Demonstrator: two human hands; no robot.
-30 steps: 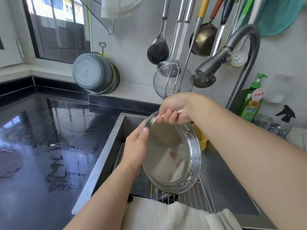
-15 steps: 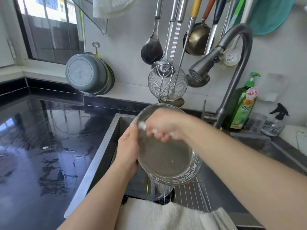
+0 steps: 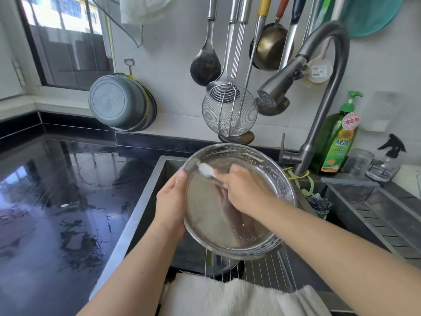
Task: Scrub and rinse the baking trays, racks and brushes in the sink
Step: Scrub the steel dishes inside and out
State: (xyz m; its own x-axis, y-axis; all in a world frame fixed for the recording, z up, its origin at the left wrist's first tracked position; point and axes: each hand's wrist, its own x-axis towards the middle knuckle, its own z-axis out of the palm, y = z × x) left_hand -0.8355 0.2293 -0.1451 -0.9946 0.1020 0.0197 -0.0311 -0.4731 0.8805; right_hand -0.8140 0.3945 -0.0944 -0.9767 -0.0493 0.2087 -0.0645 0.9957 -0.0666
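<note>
A round stainless baking tray (image 3: pixel 214 226) is tilted over the sink (image 3: pixel 145 206), its inside facing me and flecked with suds along the rim. My left hand (image 3: pixel 169 201) grips its left edge, thumb on the rim. My right hand (image 3: pixel 242 190) is inside the tray and holds a small white brush (image 3: pixel 206 171), whose soapy head touches the upper left of the tray. A wire rack (image 3: pixel 257 269) lies in the sink under the tray, partly hidden.
A white towel (image 3: pixel 227 297) lies over the sink's front edge. The faucet (image 3: pixel 280 84) arches above the right; no water runs. Green dish soap (image 3: pixel 338 137), a jar and a spray bottle stand at the right. Ladles and a wire skimmer (image 3: pixel 229 110) hang above. Wet black counter (image 3: pixel 57 201) at left.
My right hand has dropped from the tray's top rim into its inside, and the brush head now points to the upper left. The tray has tipped to face me more.
</note>
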